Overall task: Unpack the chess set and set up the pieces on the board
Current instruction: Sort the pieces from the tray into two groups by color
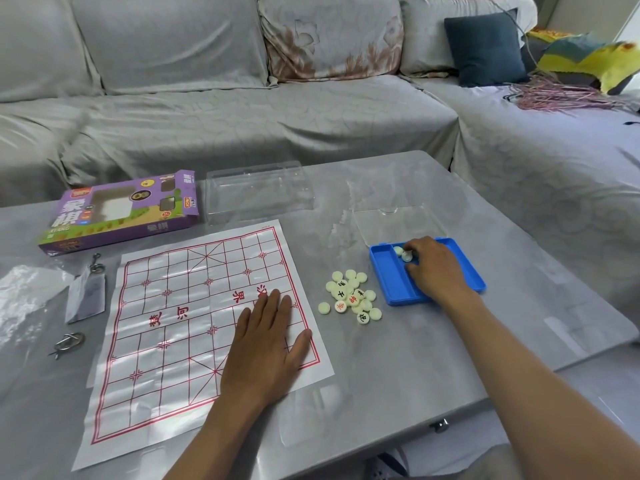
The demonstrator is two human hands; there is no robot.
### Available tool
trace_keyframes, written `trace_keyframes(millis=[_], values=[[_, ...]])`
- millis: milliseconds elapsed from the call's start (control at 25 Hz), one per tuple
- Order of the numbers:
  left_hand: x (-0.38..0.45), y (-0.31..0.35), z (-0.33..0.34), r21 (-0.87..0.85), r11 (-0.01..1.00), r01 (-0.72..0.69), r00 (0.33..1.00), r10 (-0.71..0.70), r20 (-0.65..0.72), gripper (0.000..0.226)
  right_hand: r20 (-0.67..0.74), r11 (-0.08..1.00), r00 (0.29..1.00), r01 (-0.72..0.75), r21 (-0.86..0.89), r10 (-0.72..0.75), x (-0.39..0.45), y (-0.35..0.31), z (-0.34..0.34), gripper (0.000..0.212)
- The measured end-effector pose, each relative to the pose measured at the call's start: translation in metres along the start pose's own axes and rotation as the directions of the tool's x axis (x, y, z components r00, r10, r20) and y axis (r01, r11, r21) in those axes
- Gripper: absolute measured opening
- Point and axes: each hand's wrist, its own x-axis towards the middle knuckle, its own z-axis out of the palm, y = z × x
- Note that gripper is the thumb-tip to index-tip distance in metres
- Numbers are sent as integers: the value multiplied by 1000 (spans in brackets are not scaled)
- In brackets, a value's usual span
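Observation:
A white paper board [180,323] with red grid lines lies flat on the grey table. My left hand [266,344] rests flat on its right side with fingers straight. Right of the board lies a pile of cream round pieces [351,296], some showing red or black characters. Behind the pile sits a blue tray [391,275]. My right hand [434,268] reaches into the tray and its fingertips pinch a pale piece [406,255]; one more piece [398,250] lies beside it.
A purple game box [121,213] lies at the back left. A clear plastic case [259,192] and a clear lid [398,223] sit behind the board and tray. Metal ring puzzles [67,342], a small packet [86,292] and plastic wrap [20,299] lie left. A grey sofa stands behind.

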Motion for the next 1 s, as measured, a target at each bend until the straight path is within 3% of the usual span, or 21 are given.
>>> trace_keyframes(millis=[280,1000], values=[[1,-1,1,-14,1000,1,1000,-1,0,87,-58,1000,998,-14,18,15,-3,-9,1,8],[1,-1,1,1,1000,3,1000,-3,5,85,-95,999,995,-35,41,39,-4,-1,7,5]])
